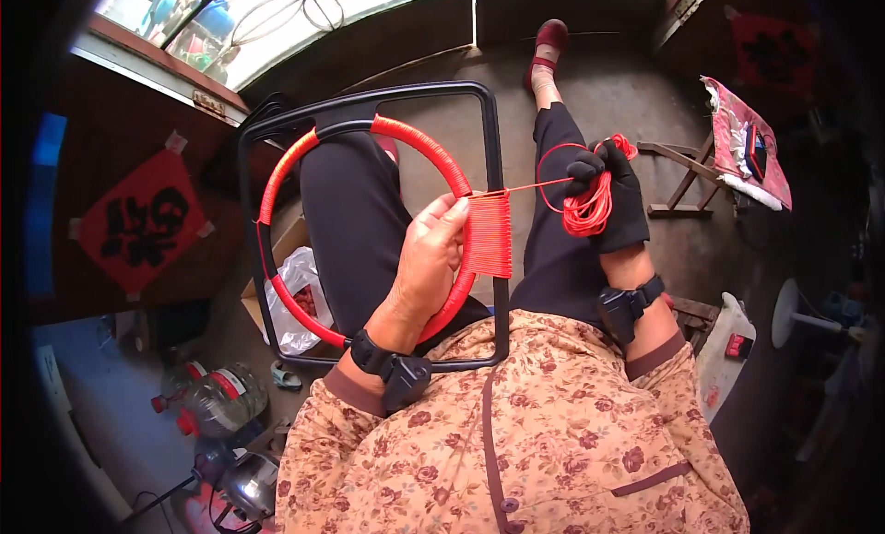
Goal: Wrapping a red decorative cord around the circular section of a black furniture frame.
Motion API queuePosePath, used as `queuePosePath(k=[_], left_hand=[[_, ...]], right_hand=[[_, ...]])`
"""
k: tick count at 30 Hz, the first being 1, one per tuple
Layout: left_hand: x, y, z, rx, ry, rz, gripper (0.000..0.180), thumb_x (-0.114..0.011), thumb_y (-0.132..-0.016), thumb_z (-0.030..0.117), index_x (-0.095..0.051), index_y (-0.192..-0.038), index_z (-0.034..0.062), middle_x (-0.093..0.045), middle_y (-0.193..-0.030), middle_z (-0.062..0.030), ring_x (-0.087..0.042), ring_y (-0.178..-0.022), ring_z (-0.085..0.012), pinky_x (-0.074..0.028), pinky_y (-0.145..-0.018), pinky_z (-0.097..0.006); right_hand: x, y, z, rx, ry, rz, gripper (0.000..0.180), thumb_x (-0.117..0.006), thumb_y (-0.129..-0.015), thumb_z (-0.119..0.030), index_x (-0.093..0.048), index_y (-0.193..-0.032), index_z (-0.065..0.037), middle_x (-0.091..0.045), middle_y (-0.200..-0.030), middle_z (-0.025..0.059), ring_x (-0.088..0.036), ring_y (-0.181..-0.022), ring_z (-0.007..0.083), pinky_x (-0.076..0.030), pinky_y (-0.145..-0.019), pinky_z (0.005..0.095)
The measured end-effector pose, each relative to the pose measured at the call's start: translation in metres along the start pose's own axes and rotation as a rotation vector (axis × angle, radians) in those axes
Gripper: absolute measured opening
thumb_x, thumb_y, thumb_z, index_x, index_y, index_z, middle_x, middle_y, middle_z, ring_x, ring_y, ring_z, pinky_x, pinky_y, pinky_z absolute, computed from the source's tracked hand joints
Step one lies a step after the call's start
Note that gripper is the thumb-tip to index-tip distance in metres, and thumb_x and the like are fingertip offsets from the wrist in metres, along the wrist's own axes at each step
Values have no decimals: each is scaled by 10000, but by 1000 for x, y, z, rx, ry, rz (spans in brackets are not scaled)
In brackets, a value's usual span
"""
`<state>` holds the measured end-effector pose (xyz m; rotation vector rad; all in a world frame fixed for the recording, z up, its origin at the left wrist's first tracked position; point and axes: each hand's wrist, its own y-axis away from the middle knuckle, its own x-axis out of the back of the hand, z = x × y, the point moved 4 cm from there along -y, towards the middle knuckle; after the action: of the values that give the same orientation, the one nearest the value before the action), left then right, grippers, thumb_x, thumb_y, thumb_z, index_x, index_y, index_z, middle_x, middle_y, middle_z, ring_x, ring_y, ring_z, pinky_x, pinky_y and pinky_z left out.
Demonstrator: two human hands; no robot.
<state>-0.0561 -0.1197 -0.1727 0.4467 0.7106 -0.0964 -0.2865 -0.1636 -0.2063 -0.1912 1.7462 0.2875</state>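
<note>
A black rectangular frame (494, 147) with rounded corners rests over my lap, with a ring (273, 188) inside it. Red cord is wound round much of the ring, leaving bare black stretches at the top and left. A flat band of red cord (491, 239) spans from the ring's right side to the frame's right bar. My bare left hand (426, 257) pinches the ring beside this band, thumb on top. In a black glove, my right hand (622, 197) grips a looped bundle of red cord (590, 209). One taut strand runs from it to the band's top.
Beyond my right hand stands a wooden folding stool (687, 165) with a pink cover and a phone-like device on it. A white plastic bag (293, 294) sits in a cardboard box by my left leg. Large clear bottles (226, 400) and a metal kettle (253, 483) stand lower left.
</note>
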Motion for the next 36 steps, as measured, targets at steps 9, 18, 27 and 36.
queuePosePath(k=[9, 18, 27, 36], left_hand=[[-20, 15, -4, 141, -152, -237, 415, -591, -942, 229, -448, -1229, -36, -642, -1063, -190, -676, -946, -260, -565, -821, -347], [-2, 13, -2, -226, -309, 61, 175, -598, -933, 62, -525, -1078, -4, -669, -950, -82, -664, -831, -107, -561, -741, -230], [-10, 15, 0, -337, -357, 117, 144, -635, -903, 24, -564, -1023, -8, -673, -936, -71, -650, -835, -88, -537, -719, -211], [-2, 1, 5, -398, -728, 18, 93, -612, -844, 6, -526, -868, 31, -577, -728, 11, -573, -676, -40, -482, -606, -219]], right_hand=[[14, 35, -6, -33, 376, 283, 303, -580, -926, -248, -404, -700, -150, -275, -564, -46, -297, -475, 89, -268, -428, 252], [8, 45, -36, 110, 1186, 625, 325, -590, -929, -361, -642, -1021, -54, -639, -710, 63, -641, -614, 156, -488, -542, 269], [-49, -23, 41, 55, 1232, 316, 265, -666, -895, -260, -647, -994, -14, -647, -733, 61, -581, -591, 123, -476, -573, 272], [-61, -28, 60, 42, 1224, 355, 219, -637, -911, -240, -618, -881, -23, -616, -673, 53, -564, -570, 123, -464, -540, 283]])
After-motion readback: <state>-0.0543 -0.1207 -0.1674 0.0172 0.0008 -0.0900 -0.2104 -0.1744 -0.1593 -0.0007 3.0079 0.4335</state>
